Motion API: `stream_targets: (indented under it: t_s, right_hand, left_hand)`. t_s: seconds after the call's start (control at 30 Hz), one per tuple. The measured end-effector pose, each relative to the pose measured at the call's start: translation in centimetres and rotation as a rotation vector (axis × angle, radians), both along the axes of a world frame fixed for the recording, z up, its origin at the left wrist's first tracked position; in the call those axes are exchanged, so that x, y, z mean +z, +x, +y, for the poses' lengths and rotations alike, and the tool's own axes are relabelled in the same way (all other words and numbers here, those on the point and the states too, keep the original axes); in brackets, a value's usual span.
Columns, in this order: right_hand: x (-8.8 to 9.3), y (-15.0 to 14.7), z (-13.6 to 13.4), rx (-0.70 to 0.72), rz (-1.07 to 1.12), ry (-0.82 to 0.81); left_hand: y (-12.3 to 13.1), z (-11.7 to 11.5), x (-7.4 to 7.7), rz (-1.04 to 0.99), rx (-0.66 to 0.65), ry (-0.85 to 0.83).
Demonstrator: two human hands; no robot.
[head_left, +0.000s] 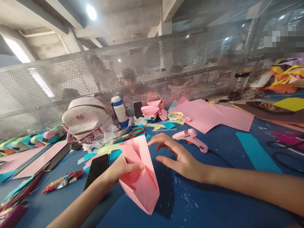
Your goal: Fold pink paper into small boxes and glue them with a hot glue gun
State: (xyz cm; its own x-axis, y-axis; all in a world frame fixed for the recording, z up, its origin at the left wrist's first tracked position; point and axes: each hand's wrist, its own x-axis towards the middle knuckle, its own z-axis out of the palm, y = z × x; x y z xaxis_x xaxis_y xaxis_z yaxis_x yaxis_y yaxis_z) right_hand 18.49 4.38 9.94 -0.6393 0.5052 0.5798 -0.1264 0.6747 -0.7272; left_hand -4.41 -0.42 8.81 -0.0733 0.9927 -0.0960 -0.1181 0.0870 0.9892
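Folded pink paper (148,186), long axis fore-aft | my left hand (121,168): pinching it | my right hand (179,157): spread, empty, just right of it

Blue tabletop (213,205) (lightly flecked), pink glue gun (192,137), shiny packet (63,182), turquoise strip (256,152)

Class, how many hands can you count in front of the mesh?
2: the left hand grips the folded pink paper; the right hand is open beside it. Any behind the mesh may be hidden.

ceiling lamp (91,12) glaring | soft shadow beside pink paper (148,186) | edges stretched, smeared | background hazy, partly pixelated
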Motion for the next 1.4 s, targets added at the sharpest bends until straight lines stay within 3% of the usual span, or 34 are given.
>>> stream_targets:
  t_s: [0.1,0.23,0.3,0.4,0.53,0.67,0.73,0.97,1.4]
  right_hand:
    - [-0.3,0.0,0.0,0.013,-0.044,0.084]
    - [0.1,0.1,0.2,-0.008,-0.117,0.347]
    - [0.9,0.2,0.4,0.025,-0.161,0.486]
    - [2.4,0.2,0.5,0.110,-0.228,0.569]
    - [4.1,-0.2,0.6,0.195,-0.345,0.586]
    - [4.8,-0.9,0.9,0.293,-0.379,0.595]
    - [4.8,-1.3,1.1,0.316,-0.378,0.620]
    - [4.0,-2.5,1.4,0.355,-0.368,0.699]
    - [3.6,-1.8,1.4,0.348,-0.402,0.587]
  left_hand:
    - [0.2,-0.3,0.1,0.063,-0.285,-0.029]
    - [0.8,-0.4,0.6,0.029,-0.306,-0.079]
    - [1.2,-0.4,1.1,0.002,-0.326,-0.112]
    - [1.7,-0.5,1.6,0.002,-0.346,-0.127]
    - [1.7,-0.6,2.0,0.087,-0.370,-0.090]
    - [1.3,-0.4,1.9,0.158,-0.473,-0.045]
    - [1.3,-0.3,1.6,0.171,-0.515,-0.034]
    - [1.2,-0.2,0.1,0.213,-0.481,-0.090]
    - [-1.2,2.0,-1.9,0.272,-0.642,-0.252]
